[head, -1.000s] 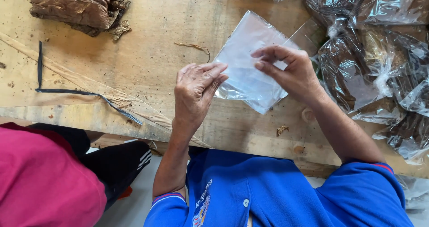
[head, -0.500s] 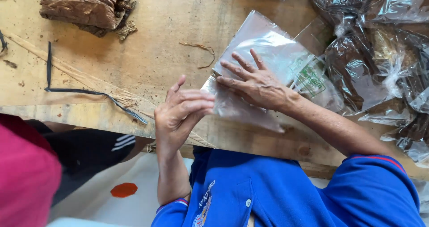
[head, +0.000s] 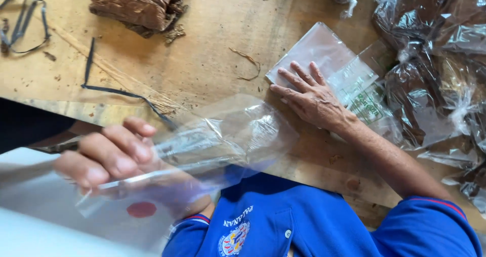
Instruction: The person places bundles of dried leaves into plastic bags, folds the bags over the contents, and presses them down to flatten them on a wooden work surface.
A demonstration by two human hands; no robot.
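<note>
My left hand point(head: 109, 153) holds a clear plastic bag point(head: 228, 135) by one end, lifted off the wooden table point(head: 212, 54) near its front edge; the hand and bag are blurred. My right hand point(head: 309, 97) lies flat, fingers spread, on a stack of clear plastic bags point(head: 316, 49) on the table. One bag under the wrist carries a green printed label point(head: 367, 105).
A pile of brown dried leaves point(head: 136, 4) lies at the back left. Dark leaf stems point(head: 119, 92) trail across the table's left side. Several clear bags filled with brown leaf point(head: 430, 80) are heaped at the right. A white surface with a red dot point(head: 142, 210) lies below.
My left hand has pulled one clear bag off the stack, drawing it left and toward me. My right hand stays pressed flat on the remaining bags.
</note>
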